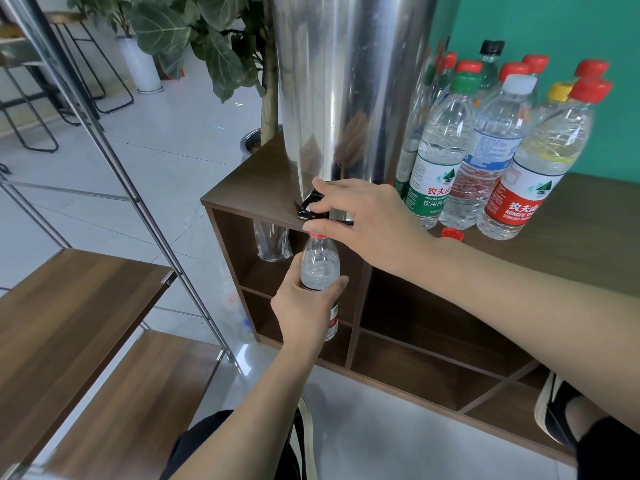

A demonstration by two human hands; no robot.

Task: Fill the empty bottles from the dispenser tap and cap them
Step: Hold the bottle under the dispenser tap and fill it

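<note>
Nearest, our left hand [304, 306] wraps its fingers around a small clear bottle [320, 271], held upright under the black tap [311, 207]. Our right hand [363, 223] pinches that tap between thumb and fingers. Behind stands the steel dispenser [349, 88] on the tabletop [571, 244], beside a loose red cap [452, 233] and capped bottles [498, 150].

A clear bottle [320, 268] with a red neck ring and a red-and-white label is seen below the black tap [309, 206] of the shiny silver dispenser [349, 84]. On the dark brown wood-grain table [588, 233], clear bottles are capped in red, green, white, yellow and black, and a loose red cap [452, 233] is seen. The wall [554, 26] is painted teal.
</note>
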